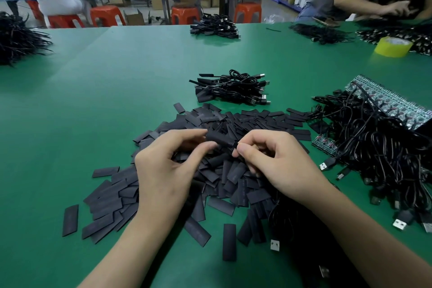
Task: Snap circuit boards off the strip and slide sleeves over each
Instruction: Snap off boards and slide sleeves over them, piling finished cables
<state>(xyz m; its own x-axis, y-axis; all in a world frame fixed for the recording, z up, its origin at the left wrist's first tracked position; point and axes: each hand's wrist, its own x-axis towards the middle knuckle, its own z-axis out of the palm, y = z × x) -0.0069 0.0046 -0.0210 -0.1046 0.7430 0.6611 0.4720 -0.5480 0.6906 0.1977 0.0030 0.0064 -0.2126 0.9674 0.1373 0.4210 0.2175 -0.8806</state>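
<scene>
Over a heap of flat black sleeves point(233, 175) on the green table point(98, 105), my left hand point(168, 166) pinches one black sleeve point(219, 140) between thumb and fingers. My right hand point(271, 161) pinches the sleeve's right end, where a small board seems to enter it; the board itself is mostly hidden. A black cable runs down from that hand toward me. To the right lie strips of circuit boards point(392, 105) with black USB cables point(378, 154) attached.
A pile of sleeved cables point(233, 89) lies just beyond the sleeves. More cable bundles point(215, 27) sit at the far edge and far left. A yellow tape roll point(392, 47) stands at the right rear. Other people work at the right and behind.
</scene>
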